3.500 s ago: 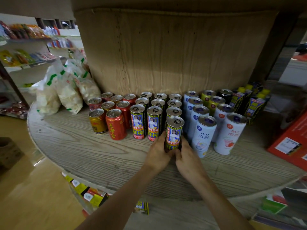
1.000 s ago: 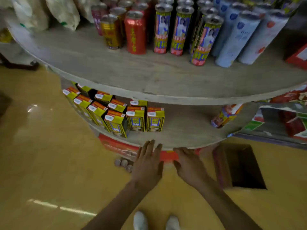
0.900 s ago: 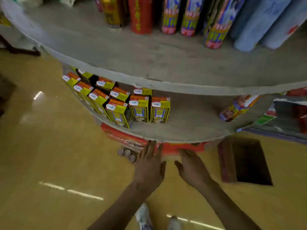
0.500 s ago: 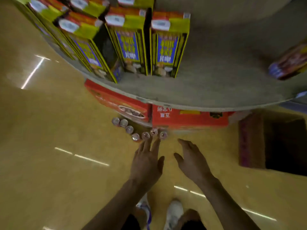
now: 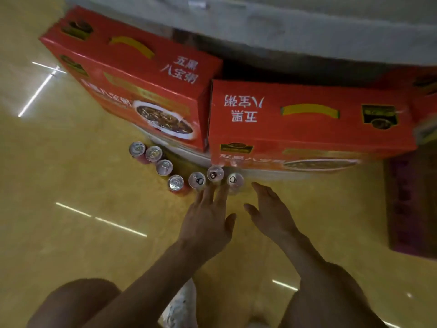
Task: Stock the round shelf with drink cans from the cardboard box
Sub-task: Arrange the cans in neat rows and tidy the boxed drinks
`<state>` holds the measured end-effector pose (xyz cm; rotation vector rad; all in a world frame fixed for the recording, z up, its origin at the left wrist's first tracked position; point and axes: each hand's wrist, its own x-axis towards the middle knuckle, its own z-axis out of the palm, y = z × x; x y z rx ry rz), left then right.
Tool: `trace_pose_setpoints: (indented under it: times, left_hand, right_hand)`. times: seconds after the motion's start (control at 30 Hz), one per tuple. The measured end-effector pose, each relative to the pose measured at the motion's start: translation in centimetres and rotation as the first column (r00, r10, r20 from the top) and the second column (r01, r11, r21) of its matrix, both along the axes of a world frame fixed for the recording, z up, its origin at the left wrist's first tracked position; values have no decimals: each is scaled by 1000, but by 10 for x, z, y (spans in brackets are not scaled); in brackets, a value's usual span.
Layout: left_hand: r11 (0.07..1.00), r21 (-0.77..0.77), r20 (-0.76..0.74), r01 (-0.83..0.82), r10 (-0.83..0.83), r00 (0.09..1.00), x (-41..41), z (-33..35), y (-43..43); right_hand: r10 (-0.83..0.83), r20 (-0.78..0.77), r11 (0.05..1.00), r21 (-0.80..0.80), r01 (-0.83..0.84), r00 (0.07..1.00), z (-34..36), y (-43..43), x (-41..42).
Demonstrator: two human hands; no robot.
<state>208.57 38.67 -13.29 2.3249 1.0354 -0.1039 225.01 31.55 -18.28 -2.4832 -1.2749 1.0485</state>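
Seven drink cans (image 5: 176, 182) stand upright on the yellow floor (image 5: 71, 233), lids up, in a curved row that starts at the front-left corner of the right red carton (image 5: 307, 124) & runs off to its left. The three cans nearest that carton show black ring marks on their lids; the four further left have plain silver lids & reddish sides. One of the three sits tight against the carton's front-left corner, another just in front of its front face.

Left hand (image 5: 208, 221) is stretched toward the carton from the near side, palm down, fingers (image 5: 205, 192) straight & spread apart, holding nothing. Two fingertips overlap the ring-marked cans; actual contact – can't tell, pic is blurred. Right hand (image 5: 272, 214) is beside it, also in front of the carton, fingers (image 5: 260, 189) loosely apart & slightly bent, thumb out, holding nothing. Its foremost tip is near the rightmost can, not on it.

Left red carton (image 5: 132, 91) butts against the right carton's left side, at an angle. Round shelf (image 5: 260, 27): its grey curved edge overhangs above/behind the carton. Cardboard box (image 5: 411, 204) lies on the floor to the carton's right, dark purple-brown side showing, cut off by the frame edge; inside not visible. Bare knees (image 5: 78, 301) & a pale shoe (image 5: 179, 306) are well in front of the carton, at the bottom of view.
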Motion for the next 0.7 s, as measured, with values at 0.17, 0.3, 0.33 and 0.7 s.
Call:
trace_pose_setpoints:
  times: [0.17,0.3,0.33,0.7]
  left_hand:
    - [994,-106,8,-20,21,1000,5,-34,5]
    - [999,-36,5,-8,8,1000,15,-43,9]
    - [1000,-20,-11,-16,16,1000,15,-44,11]
    - [998,-59,-93,-28,23,995,7,-58,12]
  right_hand:
    - [47,-31,999,28,-47,998,-61,20,12]
    - [30,-108,986,165,-12,994,-84,39,19]
    - [33,-121,983,184,-10,992,-90,44,20]
    - [86,80,986,139,-96,993,-115,49,20]
